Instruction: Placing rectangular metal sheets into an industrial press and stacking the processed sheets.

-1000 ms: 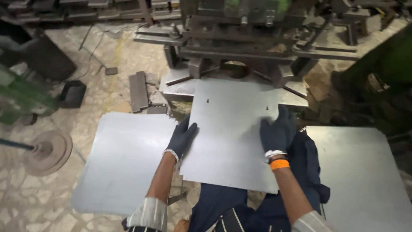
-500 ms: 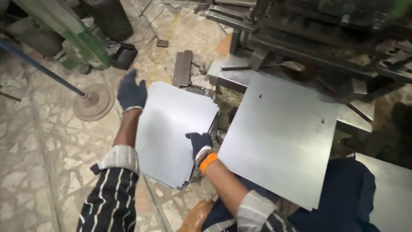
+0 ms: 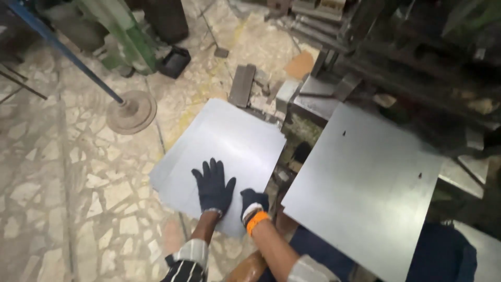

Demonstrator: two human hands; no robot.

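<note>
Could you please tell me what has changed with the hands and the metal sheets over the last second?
Both dark-gloved hands left the grey metal sheet lying at the press and swung left to the stack of flat grey metal sheets by the floor. The left hand, earlier out at the stack's far corner, now lies flat on top; the right hand grips its near edge. The sheet at the press stayed put.

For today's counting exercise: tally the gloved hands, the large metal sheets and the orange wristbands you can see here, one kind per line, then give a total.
Gloved hands: 2, left hand and right hand
Metal sheets: 2, left sheet and right sheet
Orange wristband: 1
Total: 5
</note>
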